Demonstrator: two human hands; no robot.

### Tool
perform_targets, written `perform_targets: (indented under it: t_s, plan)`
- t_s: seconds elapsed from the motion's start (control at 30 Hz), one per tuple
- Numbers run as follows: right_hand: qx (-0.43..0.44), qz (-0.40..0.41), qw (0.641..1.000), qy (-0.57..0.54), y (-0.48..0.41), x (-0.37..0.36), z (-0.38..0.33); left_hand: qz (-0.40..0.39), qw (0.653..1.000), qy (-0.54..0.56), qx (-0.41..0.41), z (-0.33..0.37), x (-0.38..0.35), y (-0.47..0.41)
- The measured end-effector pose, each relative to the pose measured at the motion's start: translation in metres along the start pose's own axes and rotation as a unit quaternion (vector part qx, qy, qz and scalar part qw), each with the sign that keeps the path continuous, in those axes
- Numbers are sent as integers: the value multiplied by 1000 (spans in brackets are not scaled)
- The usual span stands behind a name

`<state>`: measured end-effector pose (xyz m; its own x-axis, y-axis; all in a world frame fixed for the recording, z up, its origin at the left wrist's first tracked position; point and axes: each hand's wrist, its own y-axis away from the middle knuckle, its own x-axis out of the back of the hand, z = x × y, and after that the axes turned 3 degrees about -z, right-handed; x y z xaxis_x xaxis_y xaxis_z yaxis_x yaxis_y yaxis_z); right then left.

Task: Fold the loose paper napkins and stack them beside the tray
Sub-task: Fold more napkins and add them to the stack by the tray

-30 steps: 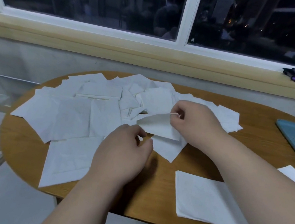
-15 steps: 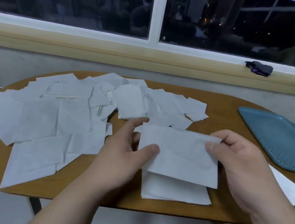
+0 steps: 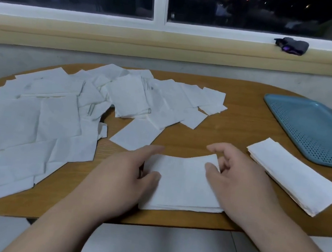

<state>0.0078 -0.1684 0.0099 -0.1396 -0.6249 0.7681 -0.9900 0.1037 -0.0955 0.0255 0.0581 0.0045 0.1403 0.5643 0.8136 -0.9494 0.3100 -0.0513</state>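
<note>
- An oval wooden table (image 3: 235, 117) stands against a pale wall below a window sill (image 3: 170, 49); the panes above are dark, with small lights beyond; a dark bundle (image 3: 292, 46) lies on the sill at the right.
- Loose napkins (image 3: 58, 112) lie overlapping across the left and far-middle of the table; some hang past its left near edge.
- A blue perforated tray (image 3: 315, 131) sits at the far right, running out of view; a stack of folded napkins (image 3: 292, 179) lies just beside its near-left edge, slanted, apart from it.
- Bare wood shows between the pile and the tray, and in a strip between the stack and the hands; the near rim curves just beneath the wrists, with grey floor below.
- The folded napkin (image 3: 182, 186) lies flat at the near edge, between both hands, layered edges showing along its near side.
- The left hand (image 3: 120, 181) has straight fingers; its thumb rests on the napkin's left edge.
- The right hand (image 3: 241, 183) lays its thumb on the napkin's right part while curled fingers pinch the slightly raised far-right corner.
- Half a second earlier this napkin is held up between the hands above another sheet; now it is down on the table.
</note>
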Motion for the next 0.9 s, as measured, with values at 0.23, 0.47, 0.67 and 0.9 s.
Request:
perform_targets:
  t_s: [0.23,0.47,0.67,0.9]
  plan:
    - [35,-29,983,178,3,-9,2,-2,997,-77,-17,-5,-7,-5]
    - [71,-8,984,164,3,-11,1,44,997,-59,-3,-14,1,-1]
    - [110,-40,988,98,-12,-17,-35,70,994,-57,57,-32,23,-3]
    - [184,-138,950,209,-64,-61,-95,82,992,-23,91,-44,33,-4]
